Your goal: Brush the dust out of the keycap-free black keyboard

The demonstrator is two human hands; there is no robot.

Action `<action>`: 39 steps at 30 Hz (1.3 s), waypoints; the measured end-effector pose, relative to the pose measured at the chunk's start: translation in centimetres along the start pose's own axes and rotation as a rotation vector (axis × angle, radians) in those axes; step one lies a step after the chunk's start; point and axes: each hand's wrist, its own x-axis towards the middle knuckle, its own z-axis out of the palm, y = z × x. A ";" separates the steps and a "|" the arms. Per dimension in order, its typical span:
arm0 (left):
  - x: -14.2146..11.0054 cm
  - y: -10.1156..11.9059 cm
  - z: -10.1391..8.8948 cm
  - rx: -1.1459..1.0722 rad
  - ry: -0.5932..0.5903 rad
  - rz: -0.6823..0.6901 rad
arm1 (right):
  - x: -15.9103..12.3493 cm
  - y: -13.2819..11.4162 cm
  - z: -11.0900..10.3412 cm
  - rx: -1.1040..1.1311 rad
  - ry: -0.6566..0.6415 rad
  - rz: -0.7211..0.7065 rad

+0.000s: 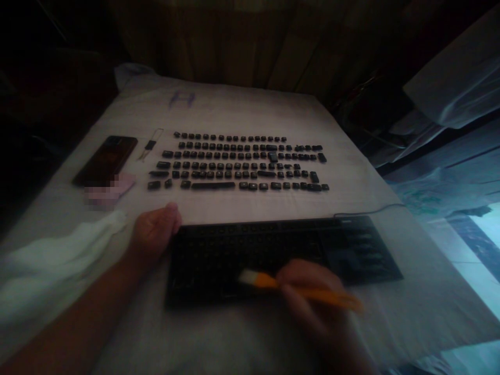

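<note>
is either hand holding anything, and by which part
The right hand holds the brush by its orange handle. The left hand is at the back left corner of the keyboard; whether it grips it is unclear.

Matt plastic keycaps (237,166), plastic keyboard (230,250), bristle-tipped brush (266,281), smooth phone (111,159), matt tablecloth (242,112)

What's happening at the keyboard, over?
Left grip at keyboard, far left corner. Right grip holding orange brush over keyboard. Loose keycaps in rows beyond; nothing seen blocking the brush.
</note>
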 end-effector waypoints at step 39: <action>0.1 -0.9 0.0 0.011 0.011 0.035 | 0.1 0.2 0.2 -0.061 -0.086 -0.030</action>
